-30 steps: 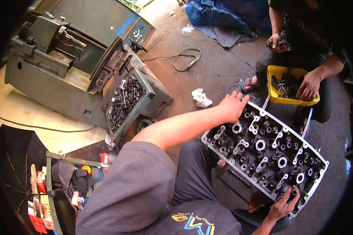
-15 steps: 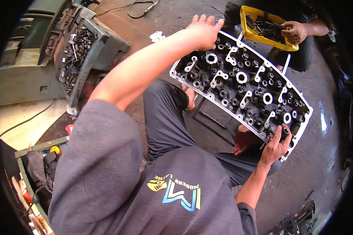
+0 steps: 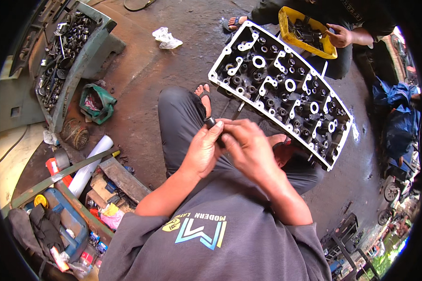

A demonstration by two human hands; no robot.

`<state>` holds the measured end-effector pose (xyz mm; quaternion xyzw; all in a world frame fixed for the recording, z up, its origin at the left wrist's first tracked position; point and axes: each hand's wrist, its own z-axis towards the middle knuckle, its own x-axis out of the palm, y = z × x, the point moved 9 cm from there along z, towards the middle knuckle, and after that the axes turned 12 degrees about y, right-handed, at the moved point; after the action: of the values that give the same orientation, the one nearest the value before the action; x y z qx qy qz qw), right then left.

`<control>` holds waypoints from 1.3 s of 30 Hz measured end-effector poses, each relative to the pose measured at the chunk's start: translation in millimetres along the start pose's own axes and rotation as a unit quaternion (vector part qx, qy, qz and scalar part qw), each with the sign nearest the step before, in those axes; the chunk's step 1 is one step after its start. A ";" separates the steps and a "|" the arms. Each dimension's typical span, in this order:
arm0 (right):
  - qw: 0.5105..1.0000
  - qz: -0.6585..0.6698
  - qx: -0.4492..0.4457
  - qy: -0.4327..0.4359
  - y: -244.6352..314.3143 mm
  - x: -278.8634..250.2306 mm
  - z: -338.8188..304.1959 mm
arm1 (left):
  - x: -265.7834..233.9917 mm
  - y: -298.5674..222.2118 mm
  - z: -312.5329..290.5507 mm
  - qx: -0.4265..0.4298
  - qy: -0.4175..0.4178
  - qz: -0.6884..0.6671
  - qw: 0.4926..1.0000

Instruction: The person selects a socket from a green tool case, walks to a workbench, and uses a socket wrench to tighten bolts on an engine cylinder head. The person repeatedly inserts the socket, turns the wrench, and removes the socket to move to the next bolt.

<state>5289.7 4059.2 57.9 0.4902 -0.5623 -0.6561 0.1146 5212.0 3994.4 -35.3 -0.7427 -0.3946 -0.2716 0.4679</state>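
Observation:
Both hands meet above my lap, at the near left side of the cylinder head. My left hand (image 3: pixel 201 152) is closed round a short dark cylindrical tool or part (image 3: pixel 210 122), its round end poking up past the thumb. The fingers of my right hand (image 3: pixel 248 145) are closed against the same piece from the other side; they are slightly blurred, and most of the piece is hidden between the hands. Beyond them lies the large cylinder head (image 3: pixel 279 122), with a bright machined rim and dark cavities holding valve guides and springs seats. Neither hand touches it.
Across from me a co-worker's hand (image 3: pixel 340 36) is at a yellow tray (image 3: pixel 284 29) of dark springs. A metal bin of valves (image 3: pixel 63 56) stands at the left, near a green container (image 3: pixel 98 104). A toolbox (image 3: pixel 70 229) is at lower left; white plastic (image 3: pixel 167 38) lies on the floor.
My left hand has come back from the cylinder head's far left corner, and my right hand from its near right corner. They now meet over my lap round the dark piece.

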 end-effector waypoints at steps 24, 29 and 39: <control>0.830 -0.395 0.374 -0.122 -111.3 -81.2 91.7 | -101.1 -73.0 128.0 0.117 0.001 0.212 0.970; 0.788 -0.521 0.326 -0.025 -151.2 -84.0 93.7 | -89.9 -83.4 122.8 0.180 -0.029 0.403 0.897; 0.832 -0.550 0.003 0.068 -208.8 -130.5 118.6 | -99.0 -72.3 123.0 0.169 -0.068 0.315 0.931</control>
<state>5346.2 4296.2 -65.8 0.7621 -0.1925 -0.5742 -0.2292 5101.9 4091.5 -128.0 -0.7556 -0.2110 0.0118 0.6200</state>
